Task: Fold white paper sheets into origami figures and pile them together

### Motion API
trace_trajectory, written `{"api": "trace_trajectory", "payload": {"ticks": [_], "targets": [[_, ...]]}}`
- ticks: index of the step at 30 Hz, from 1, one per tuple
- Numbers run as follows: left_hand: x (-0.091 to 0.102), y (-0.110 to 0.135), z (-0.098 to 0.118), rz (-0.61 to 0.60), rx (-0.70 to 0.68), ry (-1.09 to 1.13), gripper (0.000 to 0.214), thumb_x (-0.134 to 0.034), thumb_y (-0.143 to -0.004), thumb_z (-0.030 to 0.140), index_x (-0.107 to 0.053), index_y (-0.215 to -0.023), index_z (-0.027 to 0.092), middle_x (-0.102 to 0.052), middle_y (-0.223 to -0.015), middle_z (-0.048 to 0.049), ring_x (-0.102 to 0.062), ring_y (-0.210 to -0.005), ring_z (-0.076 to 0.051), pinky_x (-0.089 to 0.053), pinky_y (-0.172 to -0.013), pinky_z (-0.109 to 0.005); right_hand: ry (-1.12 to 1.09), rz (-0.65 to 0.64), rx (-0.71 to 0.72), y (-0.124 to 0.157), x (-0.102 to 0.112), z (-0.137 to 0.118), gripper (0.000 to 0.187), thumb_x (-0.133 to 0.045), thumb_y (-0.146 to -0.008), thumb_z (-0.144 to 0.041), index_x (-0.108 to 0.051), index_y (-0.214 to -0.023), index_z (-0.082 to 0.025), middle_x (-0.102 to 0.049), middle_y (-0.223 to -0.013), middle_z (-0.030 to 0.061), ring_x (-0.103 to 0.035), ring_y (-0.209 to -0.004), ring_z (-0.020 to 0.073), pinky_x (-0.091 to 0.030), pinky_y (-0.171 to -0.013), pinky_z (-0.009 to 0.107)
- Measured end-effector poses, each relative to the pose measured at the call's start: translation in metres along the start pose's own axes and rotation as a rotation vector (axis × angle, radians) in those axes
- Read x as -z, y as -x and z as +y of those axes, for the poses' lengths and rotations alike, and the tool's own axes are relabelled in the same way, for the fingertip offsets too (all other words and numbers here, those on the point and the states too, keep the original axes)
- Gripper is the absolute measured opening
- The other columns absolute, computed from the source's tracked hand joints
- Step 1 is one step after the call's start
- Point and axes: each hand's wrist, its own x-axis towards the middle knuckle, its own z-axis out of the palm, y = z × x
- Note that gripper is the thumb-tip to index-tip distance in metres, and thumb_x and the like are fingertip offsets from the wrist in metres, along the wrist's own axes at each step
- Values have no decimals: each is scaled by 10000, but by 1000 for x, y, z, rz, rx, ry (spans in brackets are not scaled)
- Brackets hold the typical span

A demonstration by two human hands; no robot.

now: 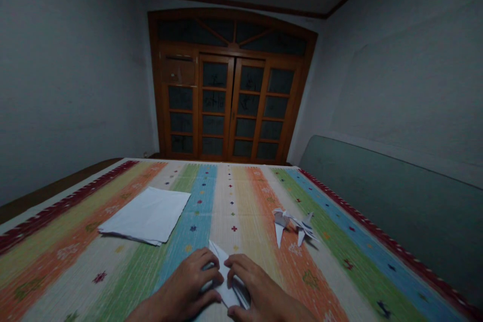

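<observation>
A piece of folded white paper (225, 296) with a pointed far tip lies between my hands near the bottom of the view. My left hand (192, 282) grips its left side, fingers curled and thumb along the lower edge. On the right side, my right hand (256, 289) is closed around the paper, with fingertips on top and the thumb low down. The fingers cover much of the folds. To the right stand folded paper figures (294, 225) with pointed legs, close together. At the left lies a stack of white paper sheets (147, 215).
A striped, multicoloured tablecloth (234, 201) covers the table. Along the right side runs a grey-green panel (392, 201). Beyond the table's far edge are wooden doors with glass panes (230, 105), and pale walls (71, 70) rise on both sides.
</observation>
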Motion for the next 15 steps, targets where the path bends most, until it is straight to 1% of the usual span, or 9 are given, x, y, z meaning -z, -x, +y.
{"api": "trace_trajectory", "payload": {"ticks": [4, 7, 10, 12, 15], "targets": [[3, 1, -1, 7, -36, -20, 141, -697, -942, 197, -674, -1067, 256, -666, -1123, -62, -611, -1034, -258, -462, -896, -379, 18, 4, 24, 4, 5, -3, 411, -733, -763, -174, -672, -1169, -198, -517, -1517, 119, -468, -1409, 285, -349, -1198, 379], [0, 0, -2, 29, -52, -31, 95, -617, -992, 194, -682, -1036, 247, -689, -1074, -56, -619, -1002, -242, -459, -869, -360, 23, 6, -2, 4, 7, -5, 421, -772, -777, -211, -681, -1188, -196, -522, -1531, 126, -444, -1437, 302, -330, -1217, 417], [-3, -2, 0, 71, -35, -32, 109, -578, -1000, 179, -680, -979, 214, -700, -1015, -66, -617, -971, -238, -462, -858, -353, 26, -3, -28, 5, 6, -4, 507, -830, -745, -252, -673, -1222, -180, -522, -1531, 150, -450, -1434, 332, -353, -1207, 450], [-5, -3, 1, 93, -11, -9, 103, -584, -982, 160, -673, -948, 200, -701, -1004, -69, -617, -969, -237, -463, -868, -352, 37, 46, -1, 7, 2, -1, 477, -788, -778, -231, -667, -1236, -169, -545, -1507, 164, -480, -1411, 328, -381, -1188, 453], [-5, -3, 3, 115, 43, 42, 104, -597, -954, 141, -667, -900, 194, -698, -973, -60, -623, -943, -228, -458, -870, -348, 37, 192, 59, 6, -5, 7, 319, -690, -857, -194, -694, -1175, -174, -635, -1398, 157, -556, -1334, 294, -424, -1146, 433]]}}
